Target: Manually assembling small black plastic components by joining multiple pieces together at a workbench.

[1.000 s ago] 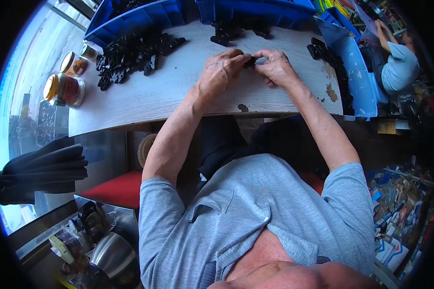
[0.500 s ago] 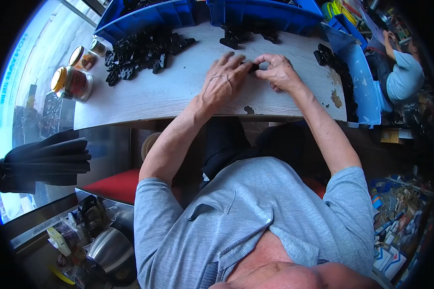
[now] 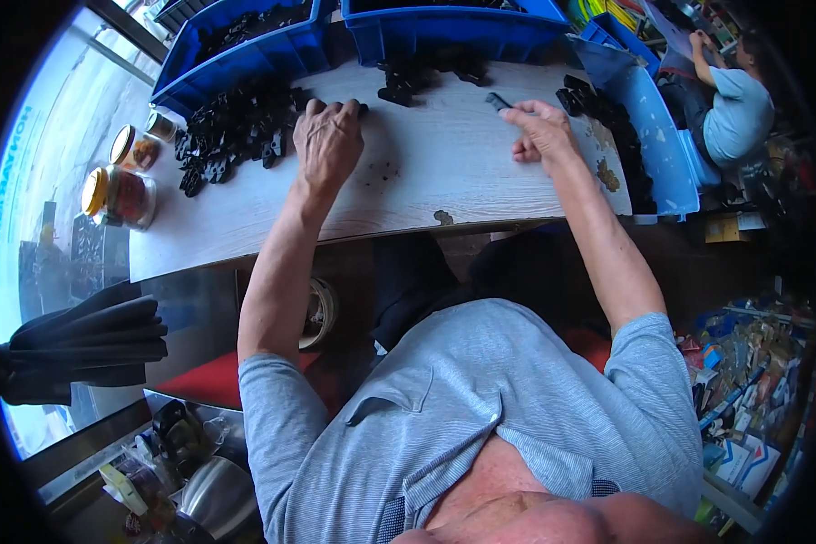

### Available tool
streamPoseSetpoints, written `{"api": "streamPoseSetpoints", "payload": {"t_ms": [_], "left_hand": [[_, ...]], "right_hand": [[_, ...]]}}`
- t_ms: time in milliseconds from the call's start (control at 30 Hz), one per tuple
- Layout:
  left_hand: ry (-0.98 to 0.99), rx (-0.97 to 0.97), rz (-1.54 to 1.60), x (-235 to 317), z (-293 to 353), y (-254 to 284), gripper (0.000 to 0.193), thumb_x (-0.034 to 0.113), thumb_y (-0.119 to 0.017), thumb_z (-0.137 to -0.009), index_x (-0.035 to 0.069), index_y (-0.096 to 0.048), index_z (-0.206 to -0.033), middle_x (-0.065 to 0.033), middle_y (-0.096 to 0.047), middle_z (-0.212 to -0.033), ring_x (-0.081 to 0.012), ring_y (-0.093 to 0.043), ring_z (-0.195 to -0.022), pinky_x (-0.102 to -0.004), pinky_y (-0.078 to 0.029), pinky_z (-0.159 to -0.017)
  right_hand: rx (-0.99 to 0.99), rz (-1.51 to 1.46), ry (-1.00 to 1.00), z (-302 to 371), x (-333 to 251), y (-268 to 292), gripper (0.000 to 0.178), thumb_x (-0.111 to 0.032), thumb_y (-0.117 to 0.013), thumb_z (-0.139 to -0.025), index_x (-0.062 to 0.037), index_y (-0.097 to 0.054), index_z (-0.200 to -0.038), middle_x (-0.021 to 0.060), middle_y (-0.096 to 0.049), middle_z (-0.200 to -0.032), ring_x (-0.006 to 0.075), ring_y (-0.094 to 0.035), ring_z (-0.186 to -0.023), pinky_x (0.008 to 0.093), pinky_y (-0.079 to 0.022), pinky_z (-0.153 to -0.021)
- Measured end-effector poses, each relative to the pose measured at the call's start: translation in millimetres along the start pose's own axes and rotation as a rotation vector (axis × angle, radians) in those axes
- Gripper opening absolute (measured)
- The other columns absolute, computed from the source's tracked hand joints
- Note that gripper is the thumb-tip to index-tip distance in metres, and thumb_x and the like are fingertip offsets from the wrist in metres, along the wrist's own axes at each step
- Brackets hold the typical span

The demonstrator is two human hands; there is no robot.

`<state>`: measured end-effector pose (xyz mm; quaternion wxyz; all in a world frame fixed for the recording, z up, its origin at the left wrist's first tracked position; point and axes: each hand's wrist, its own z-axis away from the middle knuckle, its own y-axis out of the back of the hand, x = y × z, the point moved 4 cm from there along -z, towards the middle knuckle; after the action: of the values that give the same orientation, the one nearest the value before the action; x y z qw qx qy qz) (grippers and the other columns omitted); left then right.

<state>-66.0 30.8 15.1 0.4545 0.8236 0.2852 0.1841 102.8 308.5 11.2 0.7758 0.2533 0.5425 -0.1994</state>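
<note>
My left hand is curled over the table at the right edge of a heap of small black plastic parts. One black part pokes out past its fingertips; the rest of that part is hidden under the fingers. On the right side of the table, my right hand pinches a short dark stick-like piece between thumb and forefinger, its tip pointing up and left. The other fingers of this hand curl in. Several more black parts lie ahead, between the two hands.
Blue bins line the far edge, one filled with black parts. Jars stand at left. A blue tray with black parts beside it borders the right side. Another person sits beyond it.
My hands have parted from the middle of the table. The left has gone left to the heap, the right slightly right, where the dark stick-like piece now shows. Dark specks now show on the tabletop.
</note>
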Motion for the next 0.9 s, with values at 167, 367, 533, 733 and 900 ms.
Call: {"api": "streamPoseSetpoints", "payload": {"t_ms": [167,367,533,733,900], "left_hand": [[0.167,-0.046,0.108,-14,0,2,0.019,0.023,-0.063,-0.093,0.014,-0.077,-0.103,-0.0099,-0.072,-0.099,-0.0358,-0.063,-0.095,-0.0437,-0.051,-0.085],[0.212,0.109,0.075,-8,14,4,0.019,0.024,-0.065,-0.093,0.016,-0.076,-0.107,-0.0069,-0.074,-0.104,-0.0350,-0.064,-0.104,-0.0461,-0.047,-0.092],[0.082,0.063,0.001,2,20,-6,0.029,0.021,-0.064,-0.094,0.018,-0.070,-0.123,-0.0065,-0.074,-0.119,-0.0393,-0.057,-0.126,-0.0563,-0.036,-0.104],[0.077,0.106,0.020,13,11,-4,0.030,0.020,-0.066,-0.093,0.015,-0.070,-0.122,-0.0073,-0.075,-0.114,-0.0356,-0.060,-0.121,-0.0519,-0.039,-0.101],[0.116,0.024,0.054,13,7,-4,0.025,0.022,-0.069,-0.092,0.015,-0.073,-0.115,-0.0074,-0.076,-0.104,-0.0295,-0.065,-0.110,-0.0485,-0.043,-0.096]], "right_hand": [[0.374,-0.139,0.045,-23,-1,63,0.033,-0.023,-0.084,-0.082,-0.0077,-0.070,-0.108,0.0005,-0.052,-0.056,0.0154,-0.062,-0.050,0.0317,-0.059,-0.051],[0.449,-0.116,0.095,-27,-5,65,0.039,-0.022,-0.085,-0.082,-0.0075,-0.068,-0.114,0.0008,-0.053,-0.061,0.0161,-0.062,-0.052,0.0334,-0.060,-0.053],[0.191,0.006,0.040,-33,-16,12,0.048,-0.022,-0.084,-0.082,-0.0078,-0.065,-0.124,0.0009,-0.052,-0.063,0.0140,-0.061,-0.053,0.0302,-0.059,-0.051],[0.094,0.286,0.161,-58,-28,-29,0.053,-0.027,-0.084,-0.080,-0.0065,-0.066,-0.126,0.0088,-0.069,-0.078,0.0129,-0.062,-0.049,0.0265,-0.054,-0.044],[0.076,0.436,0.140,-59,-30,-44,0.040,-0.033,-0.084,-0.081,-0.0066,-0.072,-0.110,0.0052,-0.066,-0.072,0.0109,-0.057,-0.047,0.0253,-0.050,-0.043]]}}
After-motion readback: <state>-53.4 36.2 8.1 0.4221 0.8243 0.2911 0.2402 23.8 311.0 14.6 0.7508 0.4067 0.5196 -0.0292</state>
